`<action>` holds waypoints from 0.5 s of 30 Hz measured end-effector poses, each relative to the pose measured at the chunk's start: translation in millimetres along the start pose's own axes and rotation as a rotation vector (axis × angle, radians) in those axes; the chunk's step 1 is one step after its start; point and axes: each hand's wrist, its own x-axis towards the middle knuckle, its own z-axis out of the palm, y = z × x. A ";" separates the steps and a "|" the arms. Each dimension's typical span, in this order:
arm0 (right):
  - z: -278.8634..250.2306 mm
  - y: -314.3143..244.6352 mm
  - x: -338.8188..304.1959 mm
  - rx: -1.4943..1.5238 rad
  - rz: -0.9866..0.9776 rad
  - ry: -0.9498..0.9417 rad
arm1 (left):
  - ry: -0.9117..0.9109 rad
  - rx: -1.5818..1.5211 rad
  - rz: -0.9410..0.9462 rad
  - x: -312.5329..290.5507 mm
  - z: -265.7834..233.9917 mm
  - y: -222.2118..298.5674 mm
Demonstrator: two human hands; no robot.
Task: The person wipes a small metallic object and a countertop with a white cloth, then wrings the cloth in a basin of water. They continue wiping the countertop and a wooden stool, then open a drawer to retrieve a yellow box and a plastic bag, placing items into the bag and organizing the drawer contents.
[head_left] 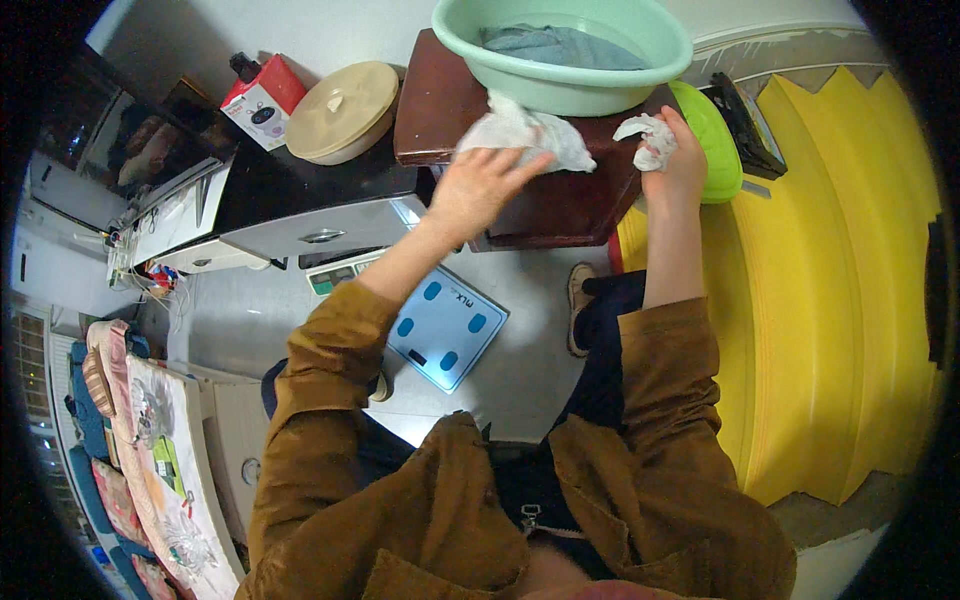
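A thin white cloth (530, 137) lies bunched over the front edge of a dark red wooden stand (430, 105). My left hand (485, 190) is on the cloth's near side, thumb stretched out to the right and fingers partly hidden against it. To the right, my right hand (677, 165) is raised beside the stand, its fingers curled around a crumpled white tissue (652, 143). Behind both hands, a pale green basin (560, 95) rests on the stand with grey-blue fabric (560, 48) inside it.
Yellow-covered steps (830, 250) rise on the right, beside a bright green container (712, 150). A lidded beige bowl (340, 110) and a red-and-white box (263, 105) occupy the black cabinet (280, 190). A light blue scale (448, 328) lies on the floor near my feet.
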 end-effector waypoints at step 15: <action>1.0 3.0 -2.4 0.123 -0.043 0.017 | 0.073 -0.174 -0.096 69.3 32.1 64.6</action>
